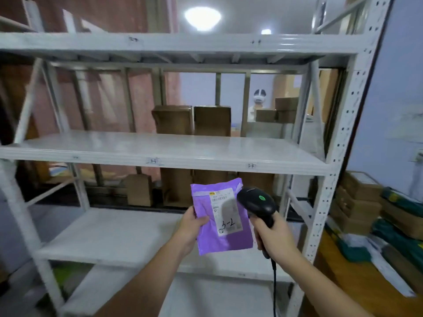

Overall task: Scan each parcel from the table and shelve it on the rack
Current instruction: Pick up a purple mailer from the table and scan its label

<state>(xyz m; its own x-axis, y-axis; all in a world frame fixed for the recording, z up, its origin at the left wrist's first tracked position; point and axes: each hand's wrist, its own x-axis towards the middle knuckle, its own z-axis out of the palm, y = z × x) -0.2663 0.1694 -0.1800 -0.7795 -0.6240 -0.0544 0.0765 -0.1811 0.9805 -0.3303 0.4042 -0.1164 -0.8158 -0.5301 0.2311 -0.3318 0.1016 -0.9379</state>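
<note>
My left hand (191, 227) grips a purple mailer parcel (229, 239) by its left edge, held upright in front of the white rack (160, 154). Its white label, marked "3-2" by hand, faces me. My right hand (273, 235) grips the handle of a black barcode scanner (257, 202), whose head with a green light sits just right of the label. The scanner's black cable hangs down below my right wrist.
The rack's middle shelf and lower shelf (114, 239) are bare. Cardboard boxes (192, 120) stand behind the rack. At the right, a wooden table (366, 284) carries stacked cardboard boxes (357, 202) and green and white parcels (398, 236). A person (258, 104) stands far behind.
</note>
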